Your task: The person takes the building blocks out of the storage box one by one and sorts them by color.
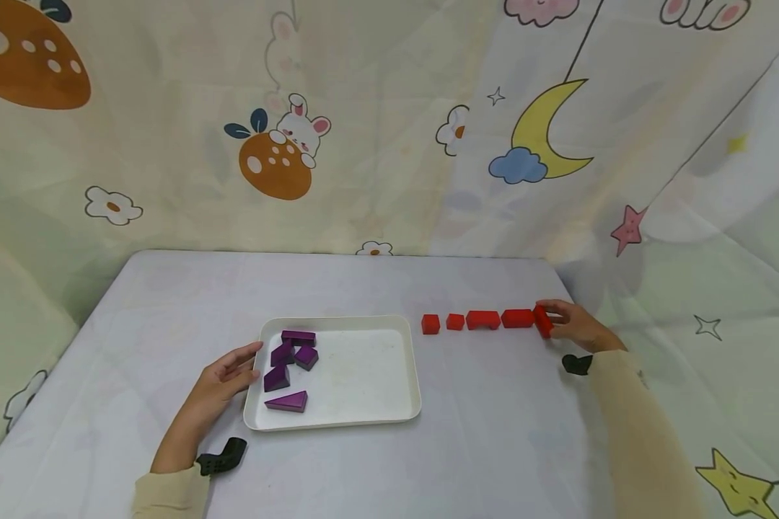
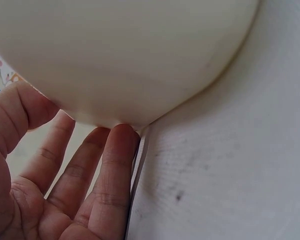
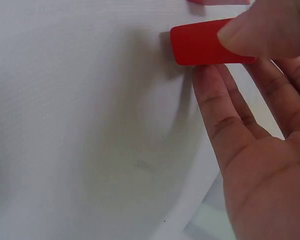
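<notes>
Carefully, the right hand (image 1: pixel 581 328) is pinching the end red block (image 1: pixel 542 321) between thumb and fingers, just beside its red neighbour (image 1: pixel 518 318), right of the white tray (image 1: pixel 363 375). The left hand (image 1: pixel 217 386) is touching the tray's left rim, fingers unclenched. I'm favouring a light grip, judging that a hard sideways push is risking a skewed row.
</notes>
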`<state>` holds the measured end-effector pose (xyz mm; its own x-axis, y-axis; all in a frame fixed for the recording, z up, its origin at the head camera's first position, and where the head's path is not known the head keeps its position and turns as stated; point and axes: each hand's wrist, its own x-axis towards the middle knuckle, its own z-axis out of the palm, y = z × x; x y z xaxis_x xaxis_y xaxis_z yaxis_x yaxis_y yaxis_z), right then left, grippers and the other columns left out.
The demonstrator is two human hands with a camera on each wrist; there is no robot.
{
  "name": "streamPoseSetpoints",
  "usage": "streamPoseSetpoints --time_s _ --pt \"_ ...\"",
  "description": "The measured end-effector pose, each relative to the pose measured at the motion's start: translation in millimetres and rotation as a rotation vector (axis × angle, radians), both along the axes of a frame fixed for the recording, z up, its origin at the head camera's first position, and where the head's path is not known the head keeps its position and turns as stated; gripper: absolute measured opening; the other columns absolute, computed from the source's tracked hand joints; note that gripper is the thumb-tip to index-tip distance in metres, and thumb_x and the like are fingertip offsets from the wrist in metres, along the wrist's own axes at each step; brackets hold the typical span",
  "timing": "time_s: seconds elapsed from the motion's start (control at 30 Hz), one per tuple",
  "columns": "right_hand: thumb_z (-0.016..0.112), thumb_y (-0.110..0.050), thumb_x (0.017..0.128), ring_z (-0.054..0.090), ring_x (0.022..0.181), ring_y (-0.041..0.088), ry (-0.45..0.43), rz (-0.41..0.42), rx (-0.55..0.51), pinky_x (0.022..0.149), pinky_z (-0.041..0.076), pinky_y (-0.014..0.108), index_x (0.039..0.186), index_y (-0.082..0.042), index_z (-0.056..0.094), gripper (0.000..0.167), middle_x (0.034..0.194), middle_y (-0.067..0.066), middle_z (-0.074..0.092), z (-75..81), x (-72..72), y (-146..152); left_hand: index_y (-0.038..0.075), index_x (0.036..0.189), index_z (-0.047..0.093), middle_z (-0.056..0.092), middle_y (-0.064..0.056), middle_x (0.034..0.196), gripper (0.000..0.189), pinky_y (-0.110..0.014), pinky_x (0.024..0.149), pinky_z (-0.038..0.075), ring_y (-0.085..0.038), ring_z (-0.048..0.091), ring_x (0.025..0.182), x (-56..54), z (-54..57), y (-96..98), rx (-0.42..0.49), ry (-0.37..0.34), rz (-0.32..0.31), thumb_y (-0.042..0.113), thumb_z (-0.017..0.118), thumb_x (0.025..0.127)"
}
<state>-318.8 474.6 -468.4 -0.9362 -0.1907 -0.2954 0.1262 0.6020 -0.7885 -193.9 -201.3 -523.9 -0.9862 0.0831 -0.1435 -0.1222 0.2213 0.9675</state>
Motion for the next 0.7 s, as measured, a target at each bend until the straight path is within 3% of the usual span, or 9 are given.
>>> streamPoseSetpoints --time_s 0.13,0.2,0.27,0.33,0.43,0.6,0.7 --pt "0.063 0.012 0.095 0.026 0.149 0.064 -0.007 -0.004 0.012 0.109 0.052 0.064 0.164 0.012 0.026 0.078 0.166 0.041 0.024 -2.4 0.6 -1.4 -0.001 0.163 0.044 0.04 -0.023 0.169 0.063 -0.014 0.096 0.052 -0.036 0.048 0.15 1.3 0.2 -0.7 -0.007 0.001 0.0 0.016 0.069 0.107" --pt "0.063 0.013 0.094 0.027 0.148 0.064 -0.002 0.0 0.004 0.108 0.053 0.063 0.164 0.012 0.025 0.079 0.166 0.042 0.024 -2.9 1.3 -2.1 -0.001 0.163 0.044 0.04 -0.023 0.169 0.063 -0.014 0.096 0.052 -0.041 0.045 0.152 2.1 0.3 -1.1 -0.008 0.004 0.0 0.016 0.069 0.107" --pt "0.063 0.013 0.094 0.027 0.148 0.065 0.013 0.017 0.007 0.107 0.054 0.062 0.164 0.013 0.022 0.081 0.166 0.042 0.023 -2.5 1.9 -2.7 -0.002 0.163 0.044 0.04 -0.024 0.169 0.063 -0.014 0.096 0.052 -0.031 0.05 0.149 2.7 0.4 -1.8 -0.002 0.008 0.0 0.016 0.069 0.107" --pt "0.064 0.014 0.094 0.027 0.149 0.065 0.027 0.028 0.012 0.107 0.052 0.064 0.165 0.012 0.02 0.084 0.167 0.042 0.022 -0.5 3.0 -4.1 -0.002 0.162 0.044 0.04 -0.024 0.169 0.063 -0.014 0.096 0.052 -0.014 0.056 0.142 3.3 0.6 -2.6 0.012 0.014 -0.003 0.015 0.069 0.107" --pt "0.063 0.014 0.094 0.026 0.149 0.067 0.057 0.049 0.056 0.109 0.048 0.068 0.166 0.011 0.017 0.085 0.168 0.042 0.019 5.0 5.3 -6.0 -0.003 0.162 0.044 0.04 -0.026 0.168 0.063 -0.014 0.096 0.052 0.008 0.055 0.128 3.3 0.9 -3.4 0.036 0.024 -0.009 0.014 0.069 0.107" --pt "0.055 0.012 0.099 0.026 0.149 0.066 0.108 0.021 0.125 0.114 0.039 0.071 0.166 0.009 0.023 0.074 0.168 0.042 0.021 17.4 13.3 -10.7 -0.003 0.162 0.044 0.041 -0.026 0.167 0.063 -0.014 0.096 0.052 0.009 0.054 0.128 1.4 0.9 -3.0 0.048 0.028 -0.014 0.015 0.069 0.107" --pt "0.052 0.008 0.104 0.03 0.149 0.063 0.183 0.008 0.119 0.116 0.043 0.06 0.165 0.008 0.031 0.064 0.165 0.04 0.029 22.4 19.1 -15.9 -0.003 0.162 0.045 0.041 -0.026 0.167 0.063 -0.014 0.097 0.052 0.008 0.054 0.129 -0.3 -0.4 -1.8 0.056 0.025 -0.013 0.014 0.069 0.107"
